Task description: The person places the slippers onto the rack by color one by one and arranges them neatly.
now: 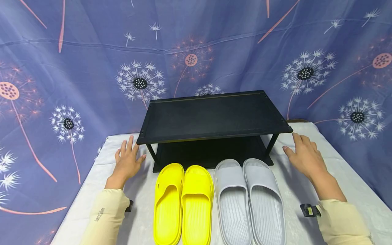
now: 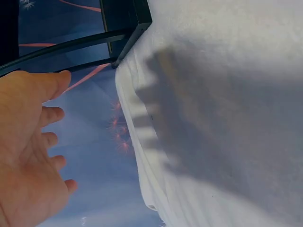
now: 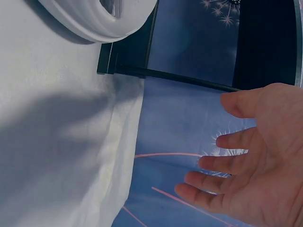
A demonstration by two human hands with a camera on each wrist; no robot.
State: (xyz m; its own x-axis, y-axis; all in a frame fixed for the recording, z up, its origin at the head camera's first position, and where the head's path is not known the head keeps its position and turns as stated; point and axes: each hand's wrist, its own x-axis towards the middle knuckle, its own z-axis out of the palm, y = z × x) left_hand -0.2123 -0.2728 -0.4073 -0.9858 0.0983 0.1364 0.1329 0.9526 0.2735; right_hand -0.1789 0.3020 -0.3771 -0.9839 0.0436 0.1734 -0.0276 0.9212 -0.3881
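Observation:
A black two-tier shoe rack (image 1: 211, 115) stands at the far side of the table. Beside its left end is my left hand (image 1: 126, 162), fingers spread and holding nothing. My right hand (image 1: 306, 156) is at the opposite end, its fingertips close to the top shelf's front right corner, also holding nothing. In front of the rack lie a pair of yellow slippers (image 1: 166, 217) and, to their right, a pair of grey slippers (image 1: 234, 211), toes pointing at the rack. The left wrist view shows the left palm (image 2: 28, 156) with fingers extended; the right wrist view shows the right palm (image 3: 270, 165) likewise.
A white cloth (image 1: 137, 211) covers the table. Behind it and along both sides hangs a blue curtain (image 1: 92, 68) printed with dandelions. The rack's lower shelf (image 1: 211, 151) sits right behind the slippers' toes.

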